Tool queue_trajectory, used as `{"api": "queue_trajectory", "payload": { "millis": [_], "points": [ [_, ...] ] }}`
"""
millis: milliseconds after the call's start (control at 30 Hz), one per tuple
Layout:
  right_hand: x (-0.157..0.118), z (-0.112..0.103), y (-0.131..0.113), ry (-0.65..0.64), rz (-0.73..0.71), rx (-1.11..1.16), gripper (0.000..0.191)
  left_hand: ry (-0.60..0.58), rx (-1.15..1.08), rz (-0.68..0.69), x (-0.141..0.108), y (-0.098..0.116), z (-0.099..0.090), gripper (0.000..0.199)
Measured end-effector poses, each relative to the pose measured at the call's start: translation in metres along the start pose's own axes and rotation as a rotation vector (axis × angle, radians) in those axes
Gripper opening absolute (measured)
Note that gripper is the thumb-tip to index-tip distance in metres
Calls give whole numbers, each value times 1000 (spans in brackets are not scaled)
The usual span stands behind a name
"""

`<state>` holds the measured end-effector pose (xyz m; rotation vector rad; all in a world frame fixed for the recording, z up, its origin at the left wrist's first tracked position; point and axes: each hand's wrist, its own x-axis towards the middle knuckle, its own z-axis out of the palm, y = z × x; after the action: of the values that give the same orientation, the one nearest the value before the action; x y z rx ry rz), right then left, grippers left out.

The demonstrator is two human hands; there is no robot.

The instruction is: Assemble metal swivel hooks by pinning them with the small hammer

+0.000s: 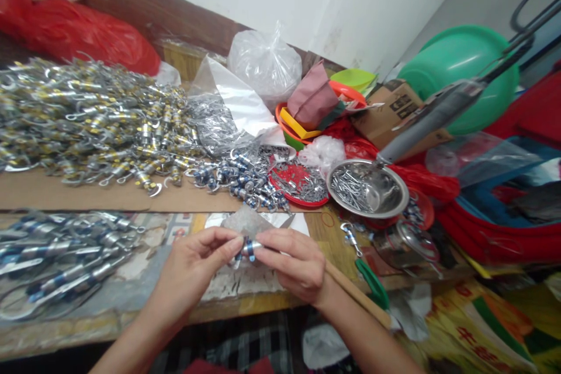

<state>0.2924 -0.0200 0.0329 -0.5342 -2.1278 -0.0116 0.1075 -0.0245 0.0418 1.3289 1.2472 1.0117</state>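
Note:
Near the front edge of the table, my left hand [204, 260] pinches the left end of a small silver and blue metal part [250, 249]. My right hand [293, 257] has its fingers closed round the right end of the same part. A wooden stick [357, 295] sticks out past my right wrist; whether my right hand grips it is hidden. Behind the fingers lies a grey plate [246, 220] on white paper. To the right, a single silver and blue piece [351, 238] rests on the table near a green handle [371, 283].
Piles of yellow-marked parts [100, 117] and blue-marked parts [65, 251] cover the left. Behind my hands are a red dish [291, 178] of small pieces and a metal bowl [394, 201] of pins. A green basin [473, 70] stands at the back right.

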Motion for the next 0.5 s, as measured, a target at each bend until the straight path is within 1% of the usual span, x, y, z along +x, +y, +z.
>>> {"api": "queue_trajectory", "payload": {
  "millis": [67, 133, 233, 333, 400, 500],
  "points": [
    [-3, 1, -1, -2, 0, -6, 22, -22, 62, 35, 0, 1, -1, 15],
    [-6, 0, -2, -31, -17, -33, 22, -52, 154, 70, -1, 3, -3, 16],
    [-7, -4, -6, -69, -20, -80, 23, -63, 254, 103, -1, 5, -4, 19],
    [-7, -7, -10, -123, -46, -136, 23, -75, 275, 121, -1, 2, -3, 19],
    [-7, -8, -11, -156, -59, -164, 23, -108, 270, 127, -1, 1, -3, 19],
    [-8, -6, -13, -116, -2, -154, 22, -147, 246, 114, 0, 1, -5, 19]
  ]
}}
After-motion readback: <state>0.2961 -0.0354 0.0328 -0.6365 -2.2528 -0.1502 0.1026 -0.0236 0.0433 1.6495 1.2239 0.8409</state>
